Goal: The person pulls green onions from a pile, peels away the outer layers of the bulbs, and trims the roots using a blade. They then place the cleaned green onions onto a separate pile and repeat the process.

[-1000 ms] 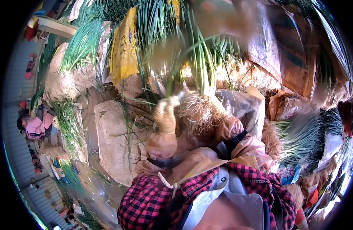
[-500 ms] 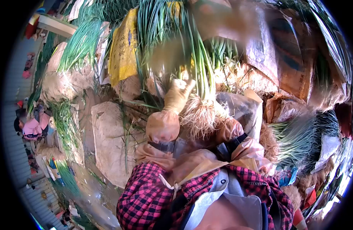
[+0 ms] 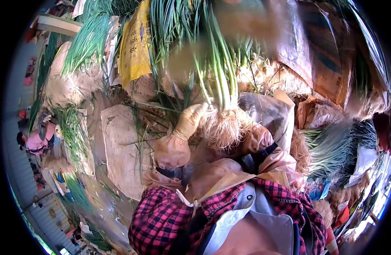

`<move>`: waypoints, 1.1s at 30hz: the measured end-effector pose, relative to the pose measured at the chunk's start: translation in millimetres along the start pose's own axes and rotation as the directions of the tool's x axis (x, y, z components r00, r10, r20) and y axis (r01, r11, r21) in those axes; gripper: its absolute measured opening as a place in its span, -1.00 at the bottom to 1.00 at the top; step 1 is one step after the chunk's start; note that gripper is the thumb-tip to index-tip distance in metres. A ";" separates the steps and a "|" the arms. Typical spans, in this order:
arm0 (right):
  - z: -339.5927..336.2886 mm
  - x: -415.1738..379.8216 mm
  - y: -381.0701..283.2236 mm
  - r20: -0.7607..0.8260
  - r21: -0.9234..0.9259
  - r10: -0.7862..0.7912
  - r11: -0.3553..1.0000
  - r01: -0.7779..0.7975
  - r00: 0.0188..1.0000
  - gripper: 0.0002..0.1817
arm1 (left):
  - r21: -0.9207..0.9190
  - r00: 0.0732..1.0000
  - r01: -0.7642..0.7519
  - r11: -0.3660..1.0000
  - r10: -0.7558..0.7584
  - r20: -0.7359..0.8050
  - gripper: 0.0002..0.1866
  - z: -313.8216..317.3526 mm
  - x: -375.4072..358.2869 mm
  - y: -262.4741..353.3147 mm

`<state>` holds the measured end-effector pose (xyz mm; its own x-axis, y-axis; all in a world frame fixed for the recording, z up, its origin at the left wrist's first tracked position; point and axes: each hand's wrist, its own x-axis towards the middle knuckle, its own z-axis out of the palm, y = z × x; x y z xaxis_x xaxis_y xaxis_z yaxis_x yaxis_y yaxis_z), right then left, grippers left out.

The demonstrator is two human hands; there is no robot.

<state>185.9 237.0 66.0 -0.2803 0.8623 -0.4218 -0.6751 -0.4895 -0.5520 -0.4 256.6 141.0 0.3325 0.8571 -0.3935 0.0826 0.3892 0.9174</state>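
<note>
The gloved left hand (image 3: 190,120) curled its fingers (image 3: 200,109) around the scallion bunch (image 3: 218,85) just above its roots (image 3: 223,127). The right hand (image 3: 254,137) sat behind the roots, its grip hidden.

My only view: head-worn fisheye, looking steeply down past my red-checked shirt front (image 3: 161,221), close on the rooted green scallion bundle (image 3: 218,85); edges vignetted black.
</note>
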 end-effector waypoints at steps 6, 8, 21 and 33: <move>1.2 0.8 3.6 0.012 -0.015 0.016 1.000 -0.015 1.000 -0.81 | 0.531 0.983 0.175 0.829 -0.114 -0.145 -0.37 -10.9 16.1 20.0; 1.8 0.0 3.4 0.012 -0.013 0.016 1.000 -0.016 1.000 -0.80 | 0.534 0.996 0.047 0.844 -0.082 0.043 -0.42 -2.0 27.5 2.9; 32.3 4.4 15.0 0.128 -0.045 0.085 0.996 -0.080 0.988 -0.79 | -0.016 0.982 0.092 0.996 -0.093 -0.166 -0.53 4.4 61.2 2.0; 9.0 4.8 10.1 0.083 -0.086 0.065 0.995 -0.058 0.994 -0.78 | 0.610 0.586 0.484 0.628 0.286 -0.759 -0.51 -45.9 100.9 -15.5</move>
<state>171.6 237.4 64.9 -0.3795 0.8365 -0.3953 -0.5969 -0.5478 -0.5863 -11.3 352.6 84.4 -0.4945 0.8691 -0.0129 0.7854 0.4532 0.4215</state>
